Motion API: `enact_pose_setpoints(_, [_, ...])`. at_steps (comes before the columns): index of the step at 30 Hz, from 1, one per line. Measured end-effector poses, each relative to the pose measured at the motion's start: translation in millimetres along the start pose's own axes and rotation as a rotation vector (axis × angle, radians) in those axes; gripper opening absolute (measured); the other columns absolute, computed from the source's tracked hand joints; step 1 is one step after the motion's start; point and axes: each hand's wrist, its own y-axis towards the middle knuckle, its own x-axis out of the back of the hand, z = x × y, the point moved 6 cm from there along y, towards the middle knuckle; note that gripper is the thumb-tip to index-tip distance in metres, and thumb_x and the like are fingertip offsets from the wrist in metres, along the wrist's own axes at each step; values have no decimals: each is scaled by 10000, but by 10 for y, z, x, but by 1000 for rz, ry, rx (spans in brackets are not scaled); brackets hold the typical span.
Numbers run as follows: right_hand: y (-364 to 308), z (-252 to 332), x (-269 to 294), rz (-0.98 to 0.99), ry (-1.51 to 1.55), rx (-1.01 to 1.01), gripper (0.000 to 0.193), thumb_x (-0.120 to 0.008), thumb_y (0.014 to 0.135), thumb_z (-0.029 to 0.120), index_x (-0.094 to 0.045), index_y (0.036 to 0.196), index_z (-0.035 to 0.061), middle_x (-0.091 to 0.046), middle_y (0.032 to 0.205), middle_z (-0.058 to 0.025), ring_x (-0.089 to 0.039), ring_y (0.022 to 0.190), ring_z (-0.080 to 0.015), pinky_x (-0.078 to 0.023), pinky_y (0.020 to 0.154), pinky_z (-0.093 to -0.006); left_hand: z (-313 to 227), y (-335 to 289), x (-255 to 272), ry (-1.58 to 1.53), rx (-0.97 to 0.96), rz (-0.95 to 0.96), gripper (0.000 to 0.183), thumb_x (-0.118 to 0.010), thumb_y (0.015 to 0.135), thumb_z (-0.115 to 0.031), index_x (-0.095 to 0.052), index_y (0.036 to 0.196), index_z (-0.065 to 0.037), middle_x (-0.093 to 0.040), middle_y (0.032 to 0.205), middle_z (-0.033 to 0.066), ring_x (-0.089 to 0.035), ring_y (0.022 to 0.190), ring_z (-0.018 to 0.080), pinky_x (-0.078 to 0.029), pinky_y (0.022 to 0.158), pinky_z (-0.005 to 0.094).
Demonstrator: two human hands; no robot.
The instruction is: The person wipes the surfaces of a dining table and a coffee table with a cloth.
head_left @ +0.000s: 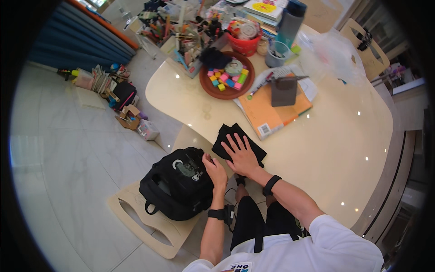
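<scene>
Right hand lies flat, fingers spread, gripping nothing, pressing the folded black cloth at the table edge; black backpack sits just left of the cloth on a chair, left hand curled on its top.

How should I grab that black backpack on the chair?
Probably by the loop handle at the near-left end of the backpack, coming from the left. The loop stands free of the bulging body, so fingers can hook through it. The left hand already rests on the right edge, while the right hand presses a black cloth.
</scene>
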Motion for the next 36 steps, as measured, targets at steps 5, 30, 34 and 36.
enact_pose_setpoints(5, [1100,162,-153,-43,2,11,734,-623,858,408,-368,1501,161,-255,1589,-145,-209,1464,-374,-160,1182,-551,195,201,8,-90,129,-30,399,-399,1041,-179,-373,1374,39,-523,1329,239,-522,1226,340,-390,1037,402])
enact_pose_setpoints(30, [3575,861,-877,-213,11,203,678,-567,852,481,-464,1449,176,-343,1558,-119,-237,1461,-341,-118,1192,-550,334,239,208,-317,317,-72,426,-344,1064,-233,-317,1387,43,-452,1336,225,-557,1126,309,-448,946,398])
enact_pose_setpoints(34, [2499,715,-601,-182,74,206,722,-676,794,407,-461,1447,187,-336,1557,-121,-234,1460,-335,-135,1195,-540,200,16,333,-172,226,-234,354,-368,1049,-219,-383,1298,33,-448,1279,195,-510,1124,278,-443,942,380])
enact_pose_setpoints(36, [1899,490,-466,-158,76,166,754,-692,786,396,-434,1464,187,-318,1565,-121,-225,1464,-334,-135,1195,-541,113,-137,312,-85,106,-290,348,-398,1040,-227,-398,1262,41,-460,1250,177,-498,1072,265,-437,920,361])
